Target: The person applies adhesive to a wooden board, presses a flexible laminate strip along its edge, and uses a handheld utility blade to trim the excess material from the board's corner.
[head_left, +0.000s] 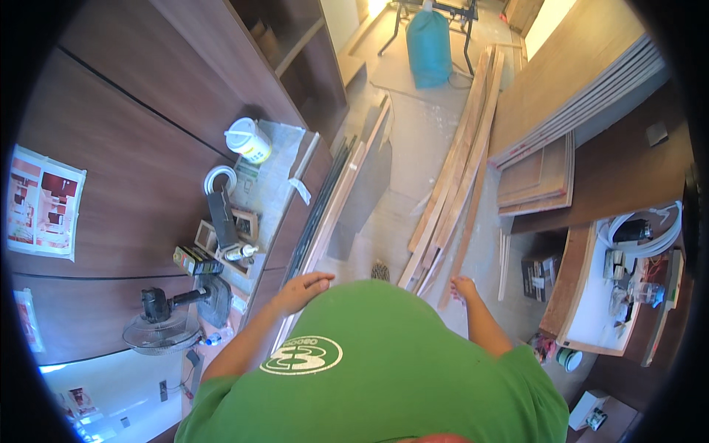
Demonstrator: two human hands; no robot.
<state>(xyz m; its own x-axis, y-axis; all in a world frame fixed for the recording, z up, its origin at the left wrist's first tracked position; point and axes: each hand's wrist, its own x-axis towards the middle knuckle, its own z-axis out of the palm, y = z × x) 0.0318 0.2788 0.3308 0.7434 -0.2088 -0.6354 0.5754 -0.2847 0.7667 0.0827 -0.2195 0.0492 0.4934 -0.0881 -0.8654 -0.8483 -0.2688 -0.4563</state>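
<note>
My left hand is held out in front of my body, beside the long wood strips on the floor. Its fingers are extended and nothing shows in them. On the other side, my right hand hangs near a stack of long wooden boards. The fingers of this hand are slightly bent and apart, with no object visible in them. Neither hand visibly grips the wood. A patterned shoe tip shows below the green shirt.
Left, a counter holds a white bucket, and a fan is nearby. A blue-green bag stands ahead. Large panels lean at right, above a wooden unit with coiled white tubing.
</note>
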